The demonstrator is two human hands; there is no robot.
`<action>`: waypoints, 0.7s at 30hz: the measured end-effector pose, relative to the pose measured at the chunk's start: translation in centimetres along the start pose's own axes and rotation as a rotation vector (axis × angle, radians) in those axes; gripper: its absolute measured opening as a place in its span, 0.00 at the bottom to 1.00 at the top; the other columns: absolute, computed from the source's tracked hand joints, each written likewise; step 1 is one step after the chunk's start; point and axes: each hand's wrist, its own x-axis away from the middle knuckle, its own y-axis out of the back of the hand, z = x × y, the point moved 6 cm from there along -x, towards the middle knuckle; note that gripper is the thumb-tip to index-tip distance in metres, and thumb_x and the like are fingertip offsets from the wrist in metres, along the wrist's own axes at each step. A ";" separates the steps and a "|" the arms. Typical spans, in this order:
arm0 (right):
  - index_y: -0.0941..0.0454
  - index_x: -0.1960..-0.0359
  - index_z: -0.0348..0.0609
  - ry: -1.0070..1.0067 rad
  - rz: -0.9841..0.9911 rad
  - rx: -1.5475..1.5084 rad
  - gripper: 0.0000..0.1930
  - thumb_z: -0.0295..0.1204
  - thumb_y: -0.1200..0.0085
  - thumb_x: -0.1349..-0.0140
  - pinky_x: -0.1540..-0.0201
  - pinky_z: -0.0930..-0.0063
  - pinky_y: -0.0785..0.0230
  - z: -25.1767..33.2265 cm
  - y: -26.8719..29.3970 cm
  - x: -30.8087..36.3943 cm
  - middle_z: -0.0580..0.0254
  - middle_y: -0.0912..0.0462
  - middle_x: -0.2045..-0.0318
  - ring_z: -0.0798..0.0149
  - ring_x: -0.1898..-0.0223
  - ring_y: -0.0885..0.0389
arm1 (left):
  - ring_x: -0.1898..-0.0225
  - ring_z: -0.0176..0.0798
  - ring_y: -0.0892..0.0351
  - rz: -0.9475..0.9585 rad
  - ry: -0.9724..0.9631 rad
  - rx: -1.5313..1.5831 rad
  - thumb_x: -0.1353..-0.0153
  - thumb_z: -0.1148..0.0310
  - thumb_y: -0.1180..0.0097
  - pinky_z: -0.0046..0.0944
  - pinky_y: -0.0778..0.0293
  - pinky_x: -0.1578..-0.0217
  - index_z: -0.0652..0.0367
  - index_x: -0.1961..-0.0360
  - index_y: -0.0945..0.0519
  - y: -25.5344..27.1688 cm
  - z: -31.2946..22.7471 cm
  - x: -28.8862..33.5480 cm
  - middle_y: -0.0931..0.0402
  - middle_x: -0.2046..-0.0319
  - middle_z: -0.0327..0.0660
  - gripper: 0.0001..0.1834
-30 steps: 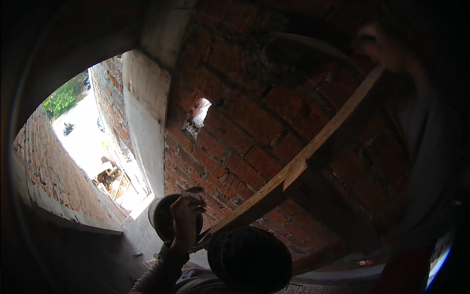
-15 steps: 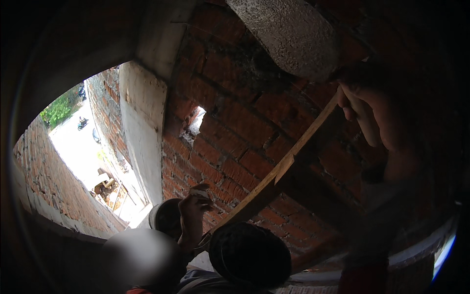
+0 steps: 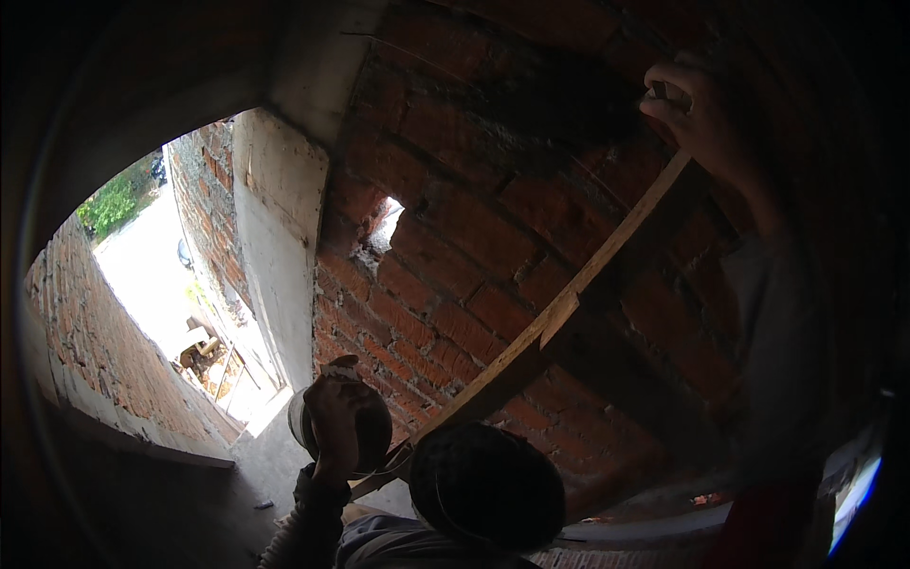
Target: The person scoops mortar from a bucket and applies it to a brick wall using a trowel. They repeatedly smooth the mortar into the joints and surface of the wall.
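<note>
My left hand is raised at the lower left, in a grey knit sleeve. Its fingers are bent together around something small and pale that I cannot make out. Right behind it is a round, bucket-like container with a pale rim. At the upper right my right hand is curled, thumb and forefinger closing on a small dark piece, its kind unclear. Just below that hand, the upper end of a long wooden beam slants across the view. A black round object fills the bottom middle, its kind unclear.
A red brick wall with a small bright hole rises behind the beam. On the left, a pale concrete post borders an opening onto sunlit ground. A rough brick wall stands left of that opening, with scrap lying outside.
A large grey speckled shape beside my right hand has gone from view. That hand has risen and its fingers have curled. My left hand has moved slightly left, in front of the container.
</note>
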 end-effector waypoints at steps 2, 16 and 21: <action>0.16 0.58 0.45 0.039 0.036 0.119 0.13 0.33 0.31 0.43 0.57 0.64 0.31 -0.5 -0.4 -1.0 0.67 0.22 0.68 0.63 0.66 0.20 | 0.58 0.39 0.19 -0.090 0.000 0.049 0.25 0.45 0.61 0.43 0.24 0.55 0.59 0.43 0.25 0.1 0.1 0.1 0.21 0.49 0.42 0.28; 0.14 0.58 0.49 0.183 0.077 0.360 0.15 0.31 0.30 0.49 0.41 0.59 0.39 -4.1 -1.6 -1.5 0.69 0.23 0.63 0.63 0.54 0.22 | 0.60 0.38 0.20 0.001 0.009 -0.031 0.24 0.49 0.61 0.41 0.23 0.58 0.60 0.43 0.25 -1.4 -0.5 0.2 0.21 0.48 0.41 0.26; 0.16 0.63 0.47 0.266 0.104 0.409 0.11 0.29 0.32 0.49 0.48 0.58 0.36 -5.5 -0.5 -1.9 0.67 0.25 0.65 0.61 0.57 0.24 | 0.57 0.39 0.20 0.032 -0.017 -0.001 0.24 0.47 0.61 0.42 0.24 0.55 0.58 0.44 0.25 -1.1 -0.4 0.1 0.22 0.45 0.42 0.26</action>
